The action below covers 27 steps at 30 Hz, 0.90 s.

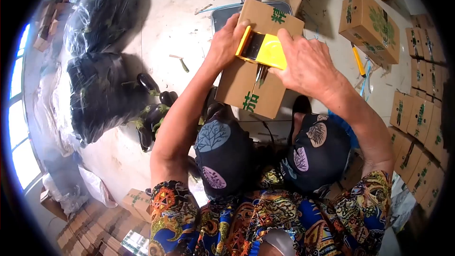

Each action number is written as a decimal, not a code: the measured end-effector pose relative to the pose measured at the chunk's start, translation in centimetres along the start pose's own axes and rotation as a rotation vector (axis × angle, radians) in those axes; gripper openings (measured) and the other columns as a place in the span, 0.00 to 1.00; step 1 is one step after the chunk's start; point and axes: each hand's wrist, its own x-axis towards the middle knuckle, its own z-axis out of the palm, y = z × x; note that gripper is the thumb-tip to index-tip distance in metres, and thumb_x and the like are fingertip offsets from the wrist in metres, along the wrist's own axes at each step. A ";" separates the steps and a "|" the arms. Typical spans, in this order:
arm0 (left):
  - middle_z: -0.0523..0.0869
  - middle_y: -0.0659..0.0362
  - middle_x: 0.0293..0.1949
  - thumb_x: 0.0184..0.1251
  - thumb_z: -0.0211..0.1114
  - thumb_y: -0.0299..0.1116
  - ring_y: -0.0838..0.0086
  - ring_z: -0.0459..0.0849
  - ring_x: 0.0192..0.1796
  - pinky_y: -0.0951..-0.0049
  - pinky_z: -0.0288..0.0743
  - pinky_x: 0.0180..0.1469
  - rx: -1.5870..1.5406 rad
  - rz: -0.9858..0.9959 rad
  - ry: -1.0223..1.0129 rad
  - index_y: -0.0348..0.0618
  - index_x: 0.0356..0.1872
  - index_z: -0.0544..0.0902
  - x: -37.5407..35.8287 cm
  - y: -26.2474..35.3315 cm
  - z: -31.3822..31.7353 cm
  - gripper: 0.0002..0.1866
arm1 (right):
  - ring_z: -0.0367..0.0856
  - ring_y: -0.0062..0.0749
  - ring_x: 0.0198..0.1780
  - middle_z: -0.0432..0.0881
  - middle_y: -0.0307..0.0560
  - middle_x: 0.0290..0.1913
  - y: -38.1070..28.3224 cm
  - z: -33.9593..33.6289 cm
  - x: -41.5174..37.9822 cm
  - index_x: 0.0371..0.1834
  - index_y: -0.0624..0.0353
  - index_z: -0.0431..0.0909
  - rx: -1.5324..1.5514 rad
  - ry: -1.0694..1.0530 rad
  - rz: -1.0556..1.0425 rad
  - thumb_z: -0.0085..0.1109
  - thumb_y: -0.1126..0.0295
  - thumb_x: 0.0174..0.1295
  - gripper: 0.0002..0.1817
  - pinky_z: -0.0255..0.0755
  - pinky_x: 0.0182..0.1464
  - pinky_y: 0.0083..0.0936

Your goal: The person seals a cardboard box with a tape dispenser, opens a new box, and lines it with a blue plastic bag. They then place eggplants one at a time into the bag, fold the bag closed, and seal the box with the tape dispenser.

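A cardboard box (232, 85) with green characters lies in front of me, its far end over a dark scale platform (220, 16). On its top sits a yellow tape dispenser (272, 52). My right hand (310, 64) is wrapped round the dispenser's right end. My left hand (226, 40) rests at the box's left edge, its fingers by the dispenser's left side; whether they hold the box is hard to make out. A strip of clear tape shows on the box top just below the dispenser.
Eggplants (151, 114) lie on the floor at left, beside large filled plastic bags (97, 97). Another printed box (369, 26) stands at the upper right, near a yellow knife (358, 60). Stacked boxes (419, 118) line the right side.
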 end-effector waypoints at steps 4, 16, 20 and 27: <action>0.86 0.38 0.38 0.76 0.47 0.56 0.40 0.85 0.43 0.47 0.78 0.46 0.445 -0.011 0.076 0.52 0.61 0.76 0.3 0.7 -0.3 0.25 | 0.86 0.58 0.35 0.83 0.63 0.32 0.5 0.4 -0.5 0.48 0.67 0.69 0.026 0.040 -0.026 0.71 0.62 0.52 0.27 0.80 0.39 0.45; 0.87 0.41 0.35 0.77 0.43 0.57 0.41 0.84 0.40 0.47 0.77 0.45 0.571 0.076 0.187 0.58 0.54 0.82 0.5 -3.2 -1.4 0.24 | 0.83 0.62 0.36 0.79 0.62 0.38 7.7 4.8 -6.5 0.49 0.62 0.64 0.160 0.103 0.024 0.73 0.58 0.54 0.30 0.79 0.38 0.48; 0.87 0.42 0.37 0.76 0.43 0.61 0.40 0.84 0.43 0.47 0.76 0.48 0.538 0.016 0.199 0.58 0.55 0.83 0.6 -2.3 -2.1 0.27 | 0.82 0.61 0.39 0.79 0.60 0.38 10.2 8.9 -8.3 0.47 0.62 0.64 0.222 0.234 0.001 0.73 0.58 0.53 0.30 0.79 0.40 0.46; 0.88 0.45 0.36 0.75 0.43 0.62 0.44 0.85 0.43 0.50 0.76 0.49 0.487 0.022 0.193 0.54 0.53 0.85 0.5 -2.3 -2.5 0.29 | 0.81 0.61 0.44 0.79 0.61 0.42 15.5 15.1 -13.4 0.50 0.61 0.65 0.267 0.134 0.150 0.73 0.55 0.54 0.31 0.78 0.44 0.47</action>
